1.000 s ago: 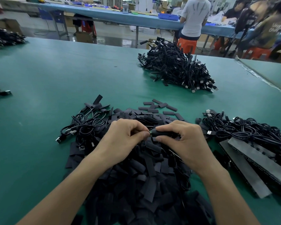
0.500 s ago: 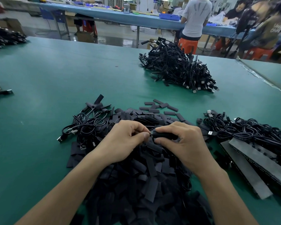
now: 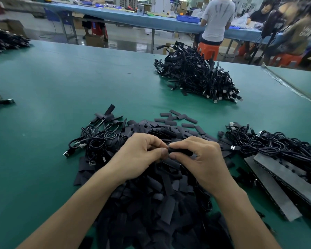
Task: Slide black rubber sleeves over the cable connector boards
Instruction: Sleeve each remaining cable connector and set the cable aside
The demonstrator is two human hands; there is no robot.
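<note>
Both hands meet over a big heap of flat black rubber sleeves (image 3: 162, 200) on the green table (image 3: 61, 97). My right hand (image 3: 201, 159) pinches a black sleeve (image 3: 180, 151) between thumb and fingers. My left hand (image 3: 140, 155) pinches the sleeve's left end, where the cable's connector end is hidden under the fingertips. Loose black cables (image 3: 97, 139) with USB plugs lie at the heap's left side.
A tall pile of cables (image 3: 197, 76) sits at the far centre. Another cable bundle (image 3: 273, 144) and grey foam strips (image 3: 276, 184) lie to the right. More cables (image 3: 0, 99) rest at the left edge. People sit on orange stools (image 3: 208, 49) at a blue bench behind.
The hands have closed together slightly, with the right hand's fingers nearer the left thumb on the sleeve. The piles have not moved.
</note>
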